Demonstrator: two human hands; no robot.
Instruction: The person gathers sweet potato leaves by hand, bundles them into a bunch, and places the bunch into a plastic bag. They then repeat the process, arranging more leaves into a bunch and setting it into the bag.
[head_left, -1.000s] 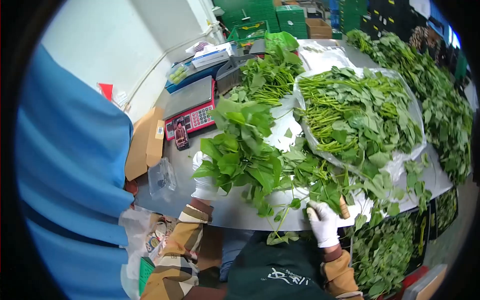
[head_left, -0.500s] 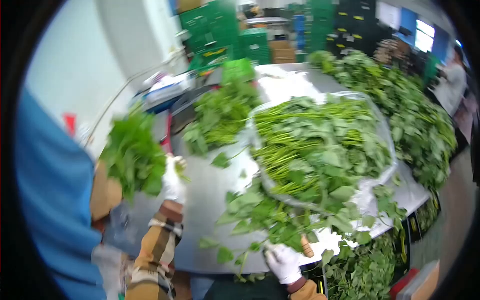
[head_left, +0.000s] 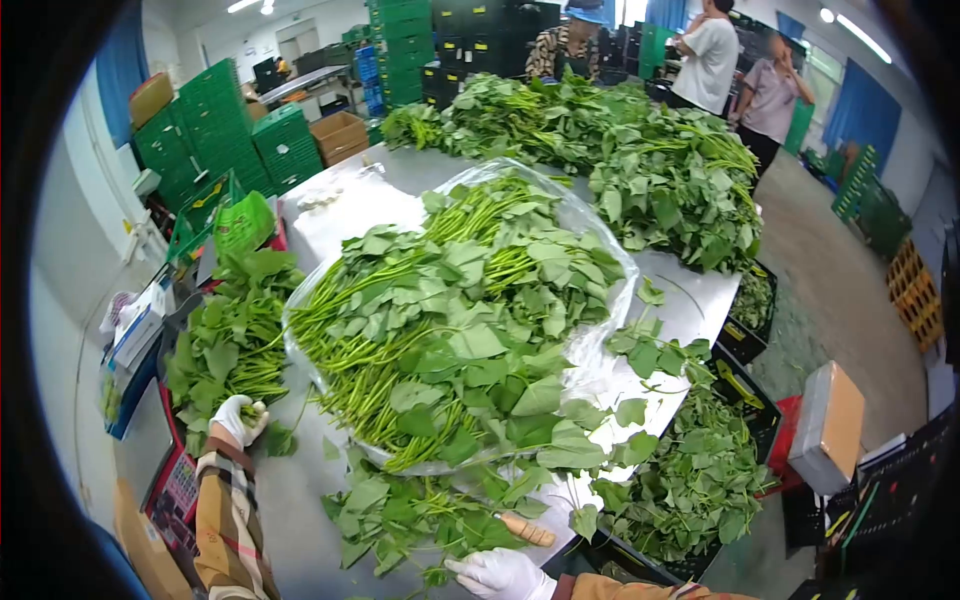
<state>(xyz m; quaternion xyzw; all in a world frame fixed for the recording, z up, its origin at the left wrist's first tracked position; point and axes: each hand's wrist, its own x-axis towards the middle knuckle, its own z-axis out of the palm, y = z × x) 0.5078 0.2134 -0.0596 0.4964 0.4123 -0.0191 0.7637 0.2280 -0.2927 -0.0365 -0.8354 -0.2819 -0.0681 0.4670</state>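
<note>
My left hand (head_left: 240, 420), in a white glove, is at the stem ends of a bunch of leafy greens (head_left: 235, 345) on the table's left side, its fingers curled around them. In the lower middle, my right hand (head_left: 500, 573), also gloved, has its fingers together beside loose leafy stems (head_left: 410, 515); whether they pinch a stem is hard to see. Just above it lies a ribbed wooden handle (head_left: 528, 530), its other end hidden by leaves. A large clear plastic bag (head_left: 622, 262), spread wide, holds a heap of long-stemmed greens (head_left: 470, 320) in the centre.
More greens (head_left: 670, 180) are piled along the metal table's (head_left: 310, 500) far right side. Crates of leaves (head_left: 690, 480) stand below its right edge, near a cardboard box (head_left: 830, 425). A scale with a keypad (head_left: 175, 485) is at left. Several people stand beyond the table.
My left hand has brought the bunch of greens from the air at left down onto the leafy pile. My view has turned to the right. My right hand stays by the loose stems.
</note>
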